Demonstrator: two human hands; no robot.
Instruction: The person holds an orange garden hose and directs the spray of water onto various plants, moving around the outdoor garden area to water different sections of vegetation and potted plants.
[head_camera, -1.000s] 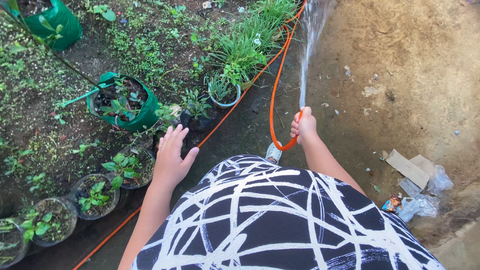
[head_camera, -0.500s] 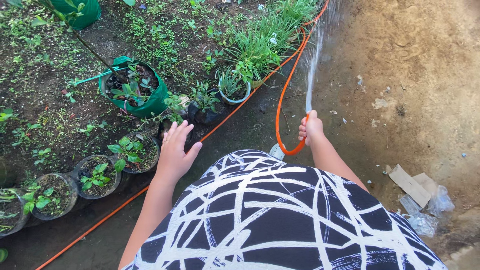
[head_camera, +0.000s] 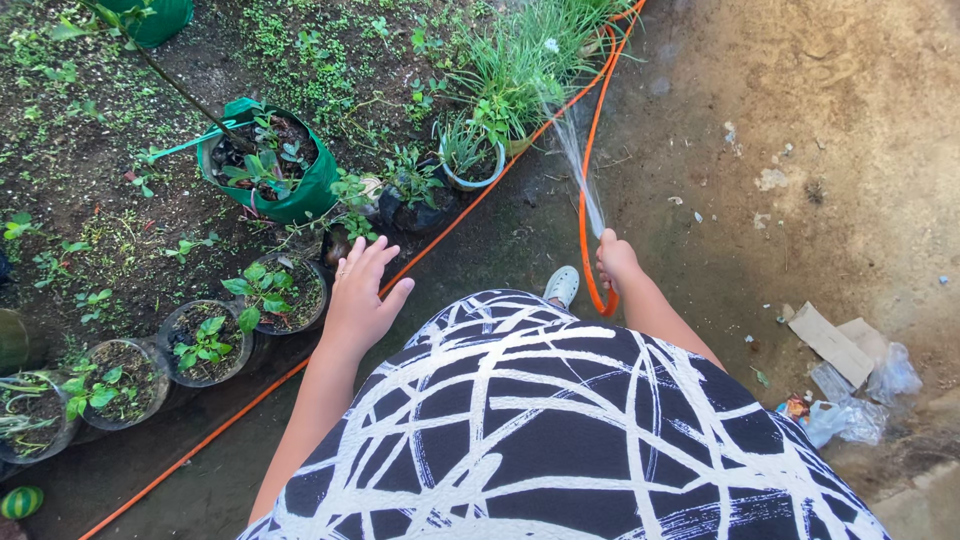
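Note:
My right hand (head_camera: 615, 258) grips the end of an orange hose (head_camera: 588, 200), and a jet of water (head_camera: 578, 165) sprays from it up and to the left toward a clump of grassy plants (head_camera: 520, 70). My left hand (head_camera: 362, 300) hovers open, fingers spread, holding nothing, above the wet ground beside a small round pot with a leafy seedling (head_camera: 275, 295). The hose loops past my foot in a pale shoe (head_camera: 562, 286) and runs back along the row of pots.
Several small round pots (head_camera: 205, 345) line the left edge of the wet path. A green grow bag (head_camera: 270, 175) and a white-rimmed pot (head_camera: 470, 160) sit further back in the soil bed. Cardboard and plastic litter (head_camera: 840, 370) lie on the dirt at right.
The water jet has swung from straight ahead over the dirt to the left, onto the grassy plants. My right hand turned the hose end; my left hand stayed open and shifted slightly.

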